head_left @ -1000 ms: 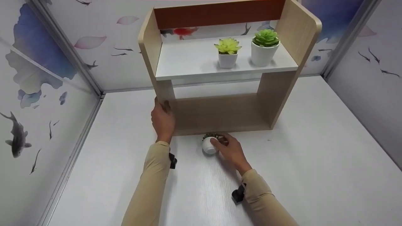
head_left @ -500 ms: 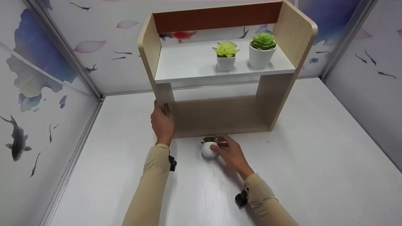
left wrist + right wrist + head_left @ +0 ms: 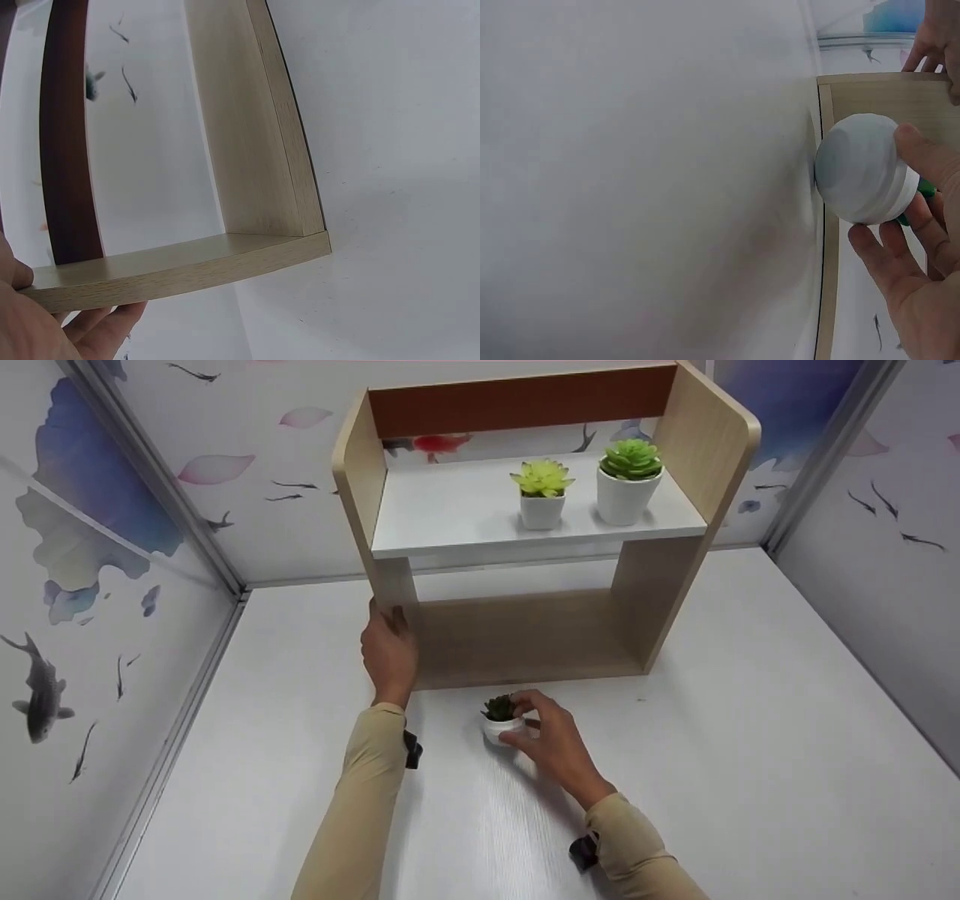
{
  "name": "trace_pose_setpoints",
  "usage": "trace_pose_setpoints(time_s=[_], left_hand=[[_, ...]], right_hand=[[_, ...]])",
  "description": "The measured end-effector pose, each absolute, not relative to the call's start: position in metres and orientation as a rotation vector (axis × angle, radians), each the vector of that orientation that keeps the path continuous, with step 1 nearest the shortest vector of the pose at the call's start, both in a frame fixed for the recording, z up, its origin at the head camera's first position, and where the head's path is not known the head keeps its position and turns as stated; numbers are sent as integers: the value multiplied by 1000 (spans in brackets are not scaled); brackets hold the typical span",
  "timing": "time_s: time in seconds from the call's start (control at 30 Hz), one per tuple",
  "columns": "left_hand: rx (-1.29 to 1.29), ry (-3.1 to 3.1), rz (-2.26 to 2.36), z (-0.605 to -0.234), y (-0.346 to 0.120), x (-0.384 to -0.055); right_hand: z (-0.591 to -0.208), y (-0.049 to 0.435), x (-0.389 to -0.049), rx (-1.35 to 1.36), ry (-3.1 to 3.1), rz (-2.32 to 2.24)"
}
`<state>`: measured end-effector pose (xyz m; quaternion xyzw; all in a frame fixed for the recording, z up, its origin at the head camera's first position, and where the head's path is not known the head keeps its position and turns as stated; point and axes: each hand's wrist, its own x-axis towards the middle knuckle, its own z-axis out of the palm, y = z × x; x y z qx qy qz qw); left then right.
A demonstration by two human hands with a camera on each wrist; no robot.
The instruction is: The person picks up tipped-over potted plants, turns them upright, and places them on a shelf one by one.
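Note:
A small dark green succulent in a round white ribbed pot (image 3: 501,729) stands nearly upright in front of the wooden shelf (image 3: 525,669). My right hand (image 3: 556,744) holds this pot from the right side, thumb on the near side and fingers behind. The right wrist view shows the pot's rounded underside (image 3: 859,169) between thumb and fingertips, with a bit of green leaf behind. At the shelf's left side panel, my left hand (image 3: 390,656) grips the front edge; in the left wrist view the thumb lies on one face of the panel (image 3: 187,271) and the fingers on the other.
On the white upper board (image 3: 442,510) stand a yellow-green succulent in a square white pot (image 3: 542,510) and a larger green succulent in a round white pot (image 3: 628,499). Patterned wall panels (image 3: 135,682) enclose the white table (image 3: 750,750) at the left, back and right.
The small pot has tipped from leaning away to nearly upright and come slightly toward me, my right hand moving with it. My left hand keeps its grip on the side panel.

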<state>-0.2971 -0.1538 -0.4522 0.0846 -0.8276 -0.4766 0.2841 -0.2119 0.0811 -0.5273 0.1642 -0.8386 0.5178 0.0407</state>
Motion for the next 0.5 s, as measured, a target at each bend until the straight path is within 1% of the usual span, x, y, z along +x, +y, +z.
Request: trace_pose_setpoints(time_s=[0.1,0.23,0.37,0.5], left_hand=[[230,-2212,-1274,-453,-154,-298],[223,-2211,-1272,-454,-154,-298],[216,-2217,-1268,-454,-155,-299],[215,-2216,-1256,-454,-155,-299]], right_hand=[[-526,80,-207,552,-2575,1432],[-523,79,-199,546,-2614,1301],[-521,79,-191,512,-2654,1248],[-521,80,-185,539,-2662,1202]])
